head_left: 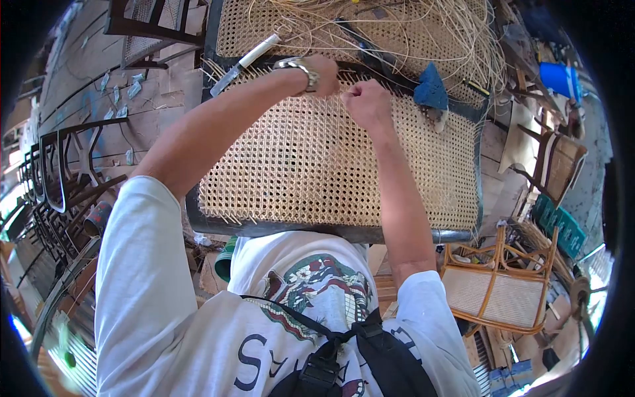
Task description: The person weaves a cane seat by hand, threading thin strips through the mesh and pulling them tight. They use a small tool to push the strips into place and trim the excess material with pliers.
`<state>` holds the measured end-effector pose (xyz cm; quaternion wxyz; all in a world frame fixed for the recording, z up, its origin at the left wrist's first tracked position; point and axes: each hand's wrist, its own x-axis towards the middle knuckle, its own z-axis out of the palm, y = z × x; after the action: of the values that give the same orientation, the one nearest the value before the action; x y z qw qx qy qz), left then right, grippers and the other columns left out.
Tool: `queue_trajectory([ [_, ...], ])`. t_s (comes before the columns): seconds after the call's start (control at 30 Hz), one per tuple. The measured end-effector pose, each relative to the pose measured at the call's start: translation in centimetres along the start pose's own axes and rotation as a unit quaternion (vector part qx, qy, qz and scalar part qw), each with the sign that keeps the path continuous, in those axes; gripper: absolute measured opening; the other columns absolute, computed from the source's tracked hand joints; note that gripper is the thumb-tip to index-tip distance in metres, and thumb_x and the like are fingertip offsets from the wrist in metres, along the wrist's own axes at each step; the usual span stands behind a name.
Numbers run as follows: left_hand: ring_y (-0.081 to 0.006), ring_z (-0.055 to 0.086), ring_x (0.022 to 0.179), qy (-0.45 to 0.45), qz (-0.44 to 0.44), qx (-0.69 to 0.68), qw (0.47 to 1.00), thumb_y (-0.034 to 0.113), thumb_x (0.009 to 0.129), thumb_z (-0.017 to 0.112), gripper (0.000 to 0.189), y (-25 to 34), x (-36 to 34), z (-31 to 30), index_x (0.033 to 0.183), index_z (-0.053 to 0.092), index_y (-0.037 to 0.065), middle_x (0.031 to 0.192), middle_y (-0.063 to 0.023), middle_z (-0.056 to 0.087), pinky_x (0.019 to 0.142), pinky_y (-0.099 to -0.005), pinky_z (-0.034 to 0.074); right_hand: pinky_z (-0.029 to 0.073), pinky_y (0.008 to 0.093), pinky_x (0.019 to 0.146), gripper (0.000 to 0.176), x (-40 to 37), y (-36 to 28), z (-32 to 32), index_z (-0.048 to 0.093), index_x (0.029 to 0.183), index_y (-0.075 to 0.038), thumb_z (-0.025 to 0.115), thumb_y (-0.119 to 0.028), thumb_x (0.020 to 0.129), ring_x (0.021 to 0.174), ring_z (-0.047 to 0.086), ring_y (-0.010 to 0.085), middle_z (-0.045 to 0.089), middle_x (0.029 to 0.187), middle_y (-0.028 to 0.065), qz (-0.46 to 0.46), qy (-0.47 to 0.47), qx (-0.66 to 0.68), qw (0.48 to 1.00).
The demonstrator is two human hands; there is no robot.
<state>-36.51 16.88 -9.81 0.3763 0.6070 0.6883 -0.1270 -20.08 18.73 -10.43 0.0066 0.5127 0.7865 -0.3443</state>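
Observation:
A woven cane panel (291, 165) in a dark frame (297, 230) lies before my body, with short strand ends sticking up along its far edge. My left hand (322, 75), with a metal-banded watch at the wrist, is closed at that far edge. Close beside it, my right hand (369, 104) is closed just above the weave, fingers pinched together. What either hand pinches is too small to make out. Left of my left hand rests a white-handled tool (245, 64) with a pale tip. A blue cloth-like piece (431, 88) sits right of my right hand.
Loose cane strands (456, 33) tangle over a second cane panel (245, 30) beyond the frame bar. A dark tool (362, 41) lies there too. Wooden chair frames (69, 162) stand at left. At right are a rattan chair (493, 284) and a blue bucket (559, 79).

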Motion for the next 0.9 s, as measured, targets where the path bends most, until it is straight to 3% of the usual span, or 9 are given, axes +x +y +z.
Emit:
queue_trajectory([
  [0.03,-0.0222,0.072,0.074,-0.027,0.003,-0.088,0.996,0.052,0.096,0.056,0.052,-0.9,0.0,0.2,0.079,0.074,0.006,0.072,-0.0122,0.072,0.069,-0.0395,0.056,0.053,0.0377,0.079,0.023,0.0,0.2,0.4,0.073,0.078,-0.004,0.078,-0.026,0.077,0.088,0.067,0.0292,0.069,0.094,0.0160,-0.001,0.001,0.000,1.000],
  [0.13,-0.0203,0.071,0.071,-0.027,0.013,-0.077,0.997,0.056,0.094,0.058,0.053,-1.3,-0.5,0.1,0.078,0.074,0.008,0.065,-0.0092,0.069,0.071,-0.0394,0.056,0.052,0.0379,0.082,0.018,-0.9,0.7,1.1,0.071,0.079,-0.003,0.077,-0.020,0.079,0.090,0.065,0.0299,0.064,0.099,0.0164,-0.045,0.051,0.013,0.998],
  [0.4,-0.0353,0.069,0.079,0.340,-0.056,0.035,0.938,0.051,0.096,0.055,0.048,-12.2,-4.1,-4.9,0.095,0.071,0.006,0.081,-0.0173,0.070,0.072,-0.0469,0.054,0.053,0.0416,0.085,0.018,-2.9,0.8,1.4,0.069,0.093,-0.004,0.071,-0.021,0.086,0.098,0.062,0.0304,0.056,0.107,0.0148,-0.089,0.099,0.058,0.989],
  [0.6,-0.0328,0.067,0.070,0.265,-0.020,-0.034,0.964,0.042,0.098,0.056,0.037,-11.6,-6.0,-4.2,0.093,0.069,0.007,0.077,-0.0180,0.067,0.065,-0.0447,0.052,0.056,0.0405,0.080,0.015,-1.1,-0.6,3.3,0.069,0.098,-0.011,0.073,-0.018,0.086,0.095,0.064,0.0278,0.056,0.109,0.0106,-0.207,0.119,0.044,0.970],
  [0.67,-0.0328,0.067,0.071,0.260,0.017,-0.020,0.965,0.037,0.098,0.056,0.035,-10.0,-5.4,-2.7,0.094,0.069,0.006,0.080,-0.0168,0.069,0.066,-0.0454,0.052,0.056,0.0358,0.075,0.016,-0.2,-0.3,3.9,0.068,0.096,-0.007,0.073,-0.020,0.088,0.087,0.065,0.0212,0.061,0.103,0.0074,-0.182,0.114,0.075,0.974],
  [0.73,-0.0360,0.069,0.079,0.123,-0.029,-0.121,0.985,0.029,0.093,0.056,0.031,-6.2,-6.2,-2.4,0.091,0.070,0.002,0.085,-0.0174,0.072,0.077,-0.0481,0.054,0.053,0.0301,0.070,0.020,0.2,-0.4,3.1,0.068,0.093,-0.004,0.074,-0.022,0.088,0.077,0.063,0.0144,0.066,0.089,0.0056,-0.021,0.008,0.334,0.942],
  [0.77,-0.0360,0.069,0.079,0.123,-0.028,-0.123,0.984,0.029,0.093,0.056,0.031,-5.8,-5.4,-1.8,0.091,0.070,0.002,0.085,-0.0174,0.072,0.077,-0.0481,0.054,0.050,0.0270,0.066,0.022,0.7,0.2,3.3,0.069,0.094,-0.002,0.074,-0.022,0.089,0.072,0.060,0.0097,0.068,0.077,0.0044,-0.013,0.045,0.373,0.927],
  [0.83,-0.0366,0.070,0.087,0.136,0.061,0.016,0.989,0.039,0.096,0.055,0.038,-5.2,-3.9,-0.3,0.101,0.069,0.004,0.095,-0.0170,0.073,0.079,-0.0497,0.054,0.051,0.0287,0.067,0.021,0.7,0.7,2.3,0.070,0.096,-0.003,0.074,-0.022,0.089,0.072,0.061,0.0108,0.069,0.080,0.0052,0.017,0.038,0.314,0.948],
  [0.9,-0.0315,0.071,0.092,0.102,0.032,0.038,0.994,0.041,0.097,0.054,0.037,-3.9,-3.3,-0.6,0.101,0.070,0.007,0.097,-0.0184,0.072,0.084,-0.0467,0.054,0.053,0.0324,0.072,0.025,0.7,0.2,1.5,0.072,0.101,-0.008,0.076,-0.028,0.087,0.075,0.064,0.0163,0.072,0.088,0.0075,0.051,0.020,0.205,0.977],
])
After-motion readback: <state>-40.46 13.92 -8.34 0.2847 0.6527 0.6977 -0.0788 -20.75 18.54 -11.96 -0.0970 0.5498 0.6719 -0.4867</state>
